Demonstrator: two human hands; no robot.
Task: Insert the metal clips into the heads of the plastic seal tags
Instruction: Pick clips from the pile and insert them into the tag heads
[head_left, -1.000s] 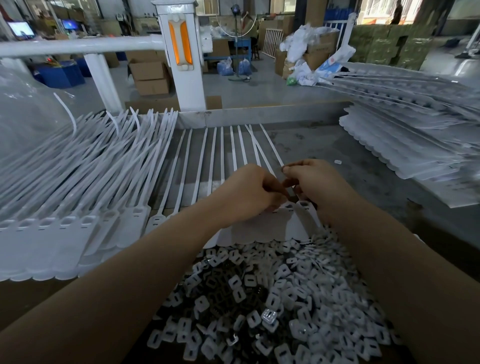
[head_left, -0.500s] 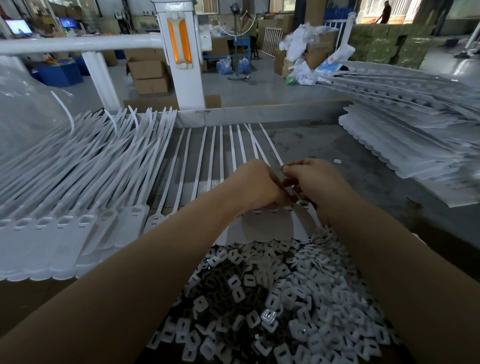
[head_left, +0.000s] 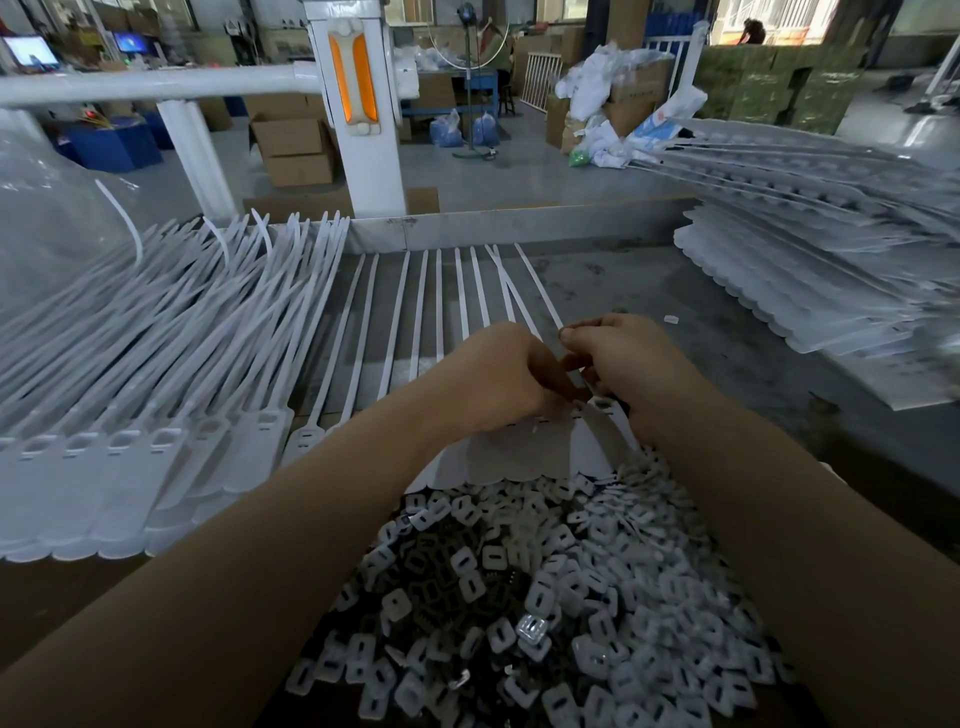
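While both hands meet over the row of seal tags (head_left: 524, 452) lying flat on the worktop (head_left: 649, 291), the left hand (head_left: 498, 379) curls down onto the tag heads and the right hand (head_left: 623, 358) pinches at the head nearest it, thumb and forefinger closed; whether a clip sits between those fingertips cannot be told. Tag straps run away from the hands toward the far rail. Nearer the body than the hands lies a heap of small white caps and dark metal clips (head_left: 519, 597). A finished-looking stack of tags (head_left: 130, 467) lies beyond the left forearm. Judged from appearance, the clips are light, stiff and slippery, best taken by their edges; the tags are thin and flexible, so the head should be pressed flat beside its slot.
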